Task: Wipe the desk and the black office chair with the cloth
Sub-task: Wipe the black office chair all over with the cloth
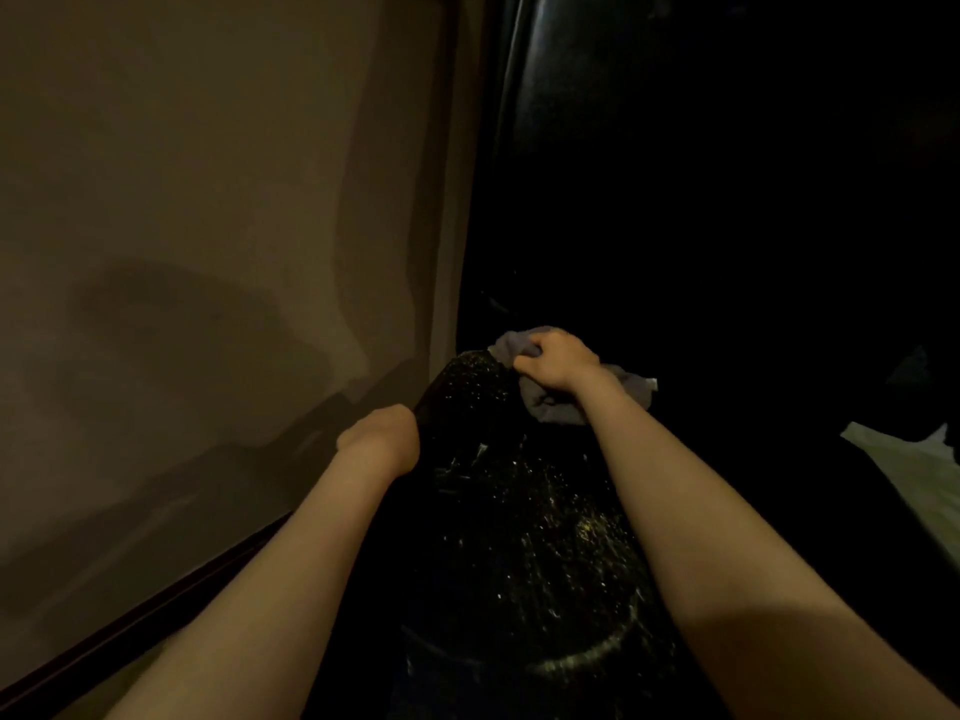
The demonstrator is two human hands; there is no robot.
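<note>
The beige wall (pixel 208 200) closes the whole left side and meets the black office chair (pixel 519 537), leaving the left hand (pixel 382 433), gripping the chair's edge, little room there. A glossy black upright (pixel 514 122) stands ahead. Open chair surface lies between the forearms. Right of the right hand (pixel 556 363) and its bunched cloth (pixel 550 407) all is dark; a pale sheet (pixel 904 470) lies far right.

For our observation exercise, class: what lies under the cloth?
The speckled black chair runs under the cloth, which the right hand grips from above. The part of the chair directly beneath is covered, and the surroundings are too dark to tell more.
</note>
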